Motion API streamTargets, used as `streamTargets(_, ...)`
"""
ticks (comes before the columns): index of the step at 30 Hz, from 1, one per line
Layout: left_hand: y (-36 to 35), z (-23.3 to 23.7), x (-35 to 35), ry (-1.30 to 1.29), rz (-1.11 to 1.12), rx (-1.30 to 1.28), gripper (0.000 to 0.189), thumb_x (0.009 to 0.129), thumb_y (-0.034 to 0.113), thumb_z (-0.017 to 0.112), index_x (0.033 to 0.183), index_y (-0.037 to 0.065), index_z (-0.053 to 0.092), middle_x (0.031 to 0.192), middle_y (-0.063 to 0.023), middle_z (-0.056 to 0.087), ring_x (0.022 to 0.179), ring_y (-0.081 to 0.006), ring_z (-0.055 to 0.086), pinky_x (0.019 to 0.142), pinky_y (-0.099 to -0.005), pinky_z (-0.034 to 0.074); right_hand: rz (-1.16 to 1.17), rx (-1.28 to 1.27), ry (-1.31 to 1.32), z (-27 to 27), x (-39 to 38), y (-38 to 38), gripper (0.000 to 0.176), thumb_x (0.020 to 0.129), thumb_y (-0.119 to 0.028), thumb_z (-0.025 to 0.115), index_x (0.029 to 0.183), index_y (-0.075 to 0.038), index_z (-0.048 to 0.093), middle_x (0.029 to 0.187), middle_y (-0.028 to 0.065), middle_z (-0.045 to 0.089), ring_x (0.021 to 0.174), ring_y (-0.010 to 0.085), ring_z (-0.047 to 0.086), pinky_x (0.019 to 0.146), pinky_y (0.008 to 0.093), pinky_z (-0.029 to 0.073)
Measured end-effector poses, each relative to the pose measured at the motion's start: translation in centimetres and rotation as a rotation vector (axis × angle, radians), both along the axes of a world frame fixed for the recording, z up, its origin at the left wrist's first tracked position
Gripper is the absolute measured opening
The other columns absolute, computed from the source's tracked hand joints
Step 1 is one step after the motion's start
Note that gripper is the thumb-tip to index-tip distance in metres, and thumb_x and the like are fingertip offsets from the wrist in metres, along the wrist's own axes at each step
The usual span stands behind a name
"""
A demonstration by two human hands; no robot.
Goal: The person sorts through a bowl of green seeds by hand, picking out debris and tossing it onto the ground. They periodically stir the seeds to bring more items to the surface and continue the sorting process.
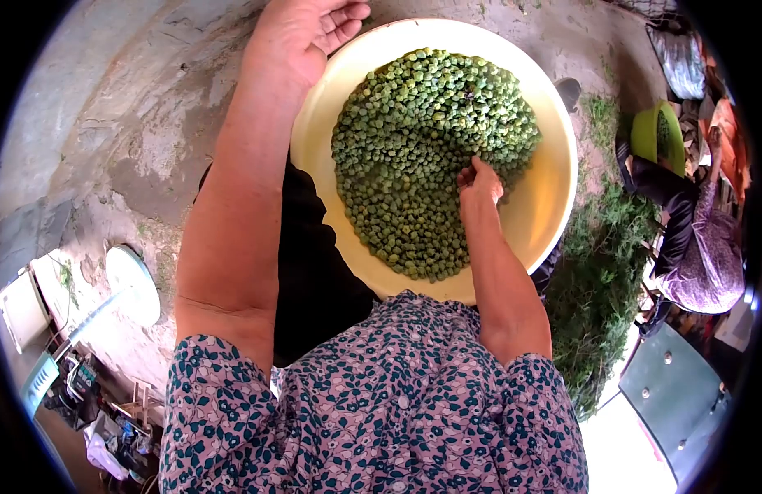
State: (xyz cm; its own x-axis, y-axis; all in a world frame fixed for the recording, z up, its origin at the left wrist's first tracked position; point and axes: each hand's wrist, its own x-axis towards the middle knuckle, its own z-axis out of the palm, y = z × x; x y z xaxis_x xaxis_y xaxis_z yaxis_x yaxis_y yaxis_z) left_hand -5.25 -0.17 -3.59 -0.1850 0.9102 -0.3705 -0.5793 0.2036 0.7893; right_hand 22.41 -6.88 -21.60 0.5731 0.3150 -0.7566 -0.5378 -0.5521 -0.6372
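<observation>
A wide pale-yellow basin (554, 156) holds a heap of small round green buds (405, 198) that look like capers. In the middle of the heap, toward its right side, my right hand (481, 183) touches the buds with thumb and fingers drawn together. What lies between those fingertips is too small to make out. Over the basin's far left rim, my left hand (323, 33) is raised with its fingers loosely bent and apart from the buds. The picture's top edge cuts off part of that hand, and nothing shows in the visible fingers.
At right a seated person (700, 255) has a lime-green tub (647, 132) nearby. Cut green plants (599, 280) lie on the ground between us. A blue-green metal panel (673, 395) stands lower right; a white round-headed fan (134, 284) is at left.
</observation>
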Motion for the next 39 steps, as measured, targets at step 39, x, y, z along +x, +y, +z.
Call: streamTargets(39,-6.8,-3.6,9.5,1.036,-1.548,0.477,0.025,0.074,0.012,0.064,0.098,0.004,0.065,0.09,-0.012,0.064,0.087,-0.0265,0.06,0.076,-0.0373,0.047,0.521,0.26,-1.667,9.2,22.5,-6.5,0.022,0.08,-0.007,0.061,0.101,0.001,0.064,0.087,0.0106,0.064,0.074,0.0171,0.061,0.067,0.0277,0.05)
